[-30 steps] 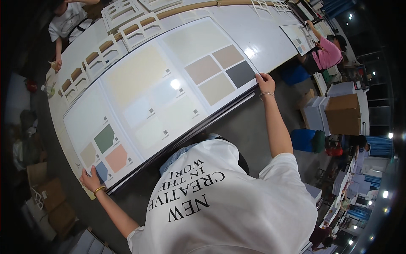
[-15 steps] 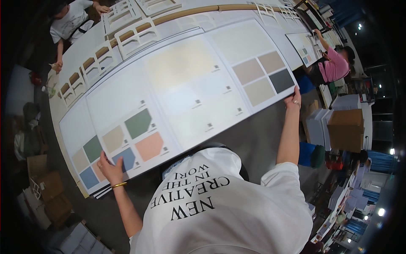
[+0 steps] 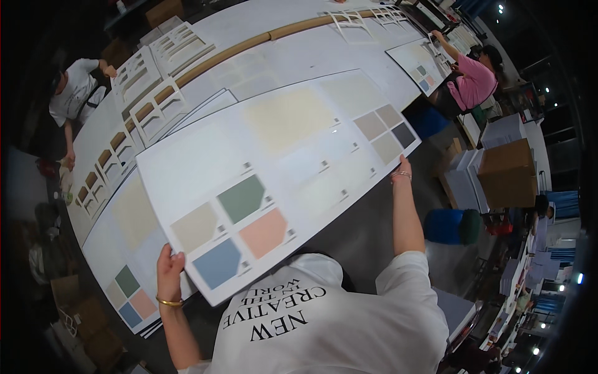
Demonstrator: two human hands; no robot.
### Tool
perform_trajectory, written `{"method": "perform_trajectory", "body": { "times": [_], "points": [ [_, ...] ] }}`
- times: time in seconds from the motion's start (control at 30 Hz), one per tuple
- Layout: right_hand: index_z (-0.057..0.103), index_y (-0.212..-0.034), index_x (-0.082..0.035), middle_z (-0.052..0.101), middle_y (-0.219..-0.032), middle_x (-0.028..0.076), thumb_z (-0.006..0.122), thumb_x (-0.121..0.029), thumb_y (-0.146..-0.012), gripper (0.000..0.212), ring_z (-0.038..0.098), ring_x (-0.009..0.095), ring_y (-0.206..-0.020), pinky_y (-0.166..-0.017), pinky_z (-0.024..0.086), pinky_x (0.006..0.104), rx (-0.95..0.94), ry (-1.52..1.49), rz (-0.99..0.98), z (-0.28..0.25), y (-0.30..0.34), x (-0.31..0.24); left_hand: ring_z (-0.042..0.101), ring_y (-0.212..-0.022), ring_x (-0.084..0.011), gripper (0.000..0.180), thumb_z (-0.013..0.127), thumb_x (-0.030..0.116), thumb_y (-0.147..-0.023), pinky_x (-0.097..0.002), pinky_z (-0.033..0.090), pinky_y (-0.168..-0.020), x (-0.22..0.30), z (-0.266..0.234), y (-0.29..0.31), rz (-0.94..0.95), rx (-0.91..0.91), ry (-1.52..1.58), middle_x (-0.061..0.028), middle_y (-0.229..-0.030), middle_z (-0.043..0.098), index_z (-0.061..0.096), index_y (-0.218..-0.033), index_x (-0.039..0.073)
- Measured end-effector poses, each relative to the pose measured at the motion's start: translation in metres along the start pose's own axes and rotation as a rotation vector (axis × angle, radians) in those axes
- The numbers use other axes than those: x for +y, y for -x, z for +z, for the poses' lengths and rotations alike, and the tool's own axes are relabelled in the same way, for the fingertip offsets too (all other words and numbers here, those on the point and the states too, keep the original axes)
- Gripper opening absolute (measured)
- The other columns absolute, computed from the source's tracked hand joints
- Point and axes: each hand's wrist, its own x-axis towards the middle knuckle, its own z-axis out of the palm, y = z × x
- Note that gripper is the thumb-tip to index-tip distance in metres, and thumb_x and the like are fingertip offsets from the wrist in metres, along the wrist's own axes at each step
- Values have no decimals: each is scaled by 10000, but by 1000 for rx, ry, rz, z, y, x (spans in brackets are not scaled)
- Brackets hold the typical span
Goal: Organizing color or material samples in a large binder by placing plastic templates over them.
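Observation:
A large white colour sample board (image 3: 280, 181) with colour swatches hangs tilted in front of me, over the table's near edge. My right hand (image 3: 402, 169) grips its right lower edge. At its left edge, my left hand (image 3: 170, 271), with a gold bangle at the wrist, is bent with thumb and fingers at the rim; part of the grip is hidden. Beneath and to the left lies a similar sample board (image 3: 132, 215) on a stack of boards.
White frames with cutouts (image 3: 152, 115) line the table's far left side. A long brown tube (image 3: 249, 50) lies across the white table (image 3: 293, 59). One person in white works far left, another in pink far right. A blue bin (image 3: 450, 225) and cardboard box (image 3: 507, 174) stand right.
The upper board has shifted right and toward me, uncovering the board below at the left. My left hand has moved from its surface to its left edge; my right hand came nearer.

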Motion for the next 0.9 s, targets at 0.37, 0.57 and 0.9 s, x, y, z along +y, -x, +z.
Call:
{"method": "perform_trajectory", "body": {
  "times": [0.37,0.57,0.9],
  "points": [
    [532,-1288,-41,624,-1223,140,574,-360,-915,493,614,303,-1089,-917,515,454,-450,18,379,-55,37,99,676,-711,-164,270,565,98,-912,-280,544,-633,60,293,-105,48,-587,-93,-102,-889,678,541,-1133,-54],
    [592,-972,-27,659,-851,125,682,-132,-829,199,662,245,-690,-580,576,320,-165,75,537,-40,127,79,676,-767,-145,317,507,230,-993,-272,530,-698,33,346,-147,-104,-761,-133,-99,-921,692,555,-1139,-47],
    [483,-1321,-13,612,-1208,144,589,-146,-914,441,628,315,-1044,-898,528,435,-190,127,-33,-35,-15,64,604,-907,-112,344,581,87,-926,-262,485,-841,62,273,-71,272,-746,-53,-59,-1023,655,532,-1265,54]
  ]
}}
